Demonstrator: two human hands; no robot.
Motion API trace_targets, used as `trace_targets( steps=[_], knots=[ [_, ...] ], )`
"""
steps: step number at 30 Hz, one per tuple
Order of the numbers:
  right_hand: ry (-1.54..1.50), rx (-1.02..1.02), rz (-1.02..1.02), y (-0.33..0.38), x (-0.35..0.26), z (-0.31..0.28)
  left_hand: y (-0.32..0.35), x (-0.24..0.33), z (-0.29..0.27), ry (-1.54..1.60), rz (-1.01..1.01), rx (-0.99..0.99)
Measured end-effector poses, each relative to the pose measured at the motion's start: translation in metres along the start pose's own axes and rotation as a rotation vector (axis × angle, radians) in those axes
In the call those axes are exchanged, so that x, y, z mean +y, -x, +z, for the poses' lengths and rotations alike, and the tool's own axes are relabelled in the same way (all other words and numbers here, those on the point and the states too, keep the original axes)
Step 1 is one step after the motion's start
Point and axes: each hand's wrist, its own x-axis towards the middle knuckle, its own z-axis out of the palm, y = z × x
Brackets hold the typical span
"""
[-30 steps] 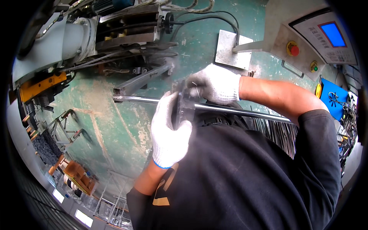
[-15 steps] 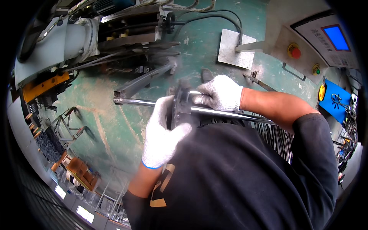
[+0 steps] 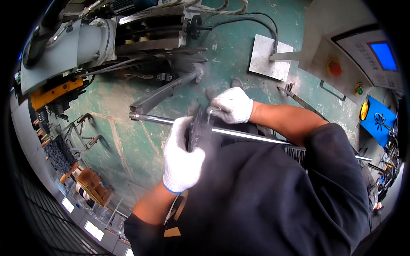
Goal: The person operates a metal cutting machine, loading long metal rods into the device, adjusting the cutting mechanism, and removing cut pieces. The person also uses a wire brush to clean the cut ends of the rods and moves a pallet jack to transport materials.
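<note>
Dark block (image 3: 197,130) sits partway along shiny rod (image 3: 247,136); threaded on or just alongside, can't tell. Left hand (image 3: 183,158) grasps block, right hand (image 3: 232,104) pinches thin bent piece (image 3: 210,112) beside it. Looks mid-operation: 0 of 2 hands free.

White gloves (image 3: 183,160), the left one edged in blue, flank a black block (image 3: 199,131) beside a silver rod (image 3: 248,135). Beyond the rod, a green floor (image 3: 232,59) carries tan blotches, and a red button (image 3: 334,68) and blue screen (image 3: 383,56) brighten a grey console (image 3: 326,25).
</note>
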Motion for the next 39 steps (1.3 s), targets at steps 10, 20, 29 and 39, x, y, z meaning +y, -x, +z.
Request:
trace_targets(
  steps=[10,20,29,39],
  knots=[
    [-0.329,0.161,-0.107,-0.059,0.027,0.070,0.006,-0.003,-0.008,-0.017,-0.031,-0.018],
    [-0.299,0.093,0.229,-0.066,0.019,0.058,0.011,-0.021,-0.007,-0.030,0.136,0.020],
    [-0.283,0.031,0.310,-0.087,0.017,0.079,0.003,-0.028,-0.042,0.195,0.020,0.079],
    [-0.194,-0.113,0.392,-0.080,0.016,0.077,-0.003,-0.025,-0.055,0.237,0.082,0.081]
  ],
)
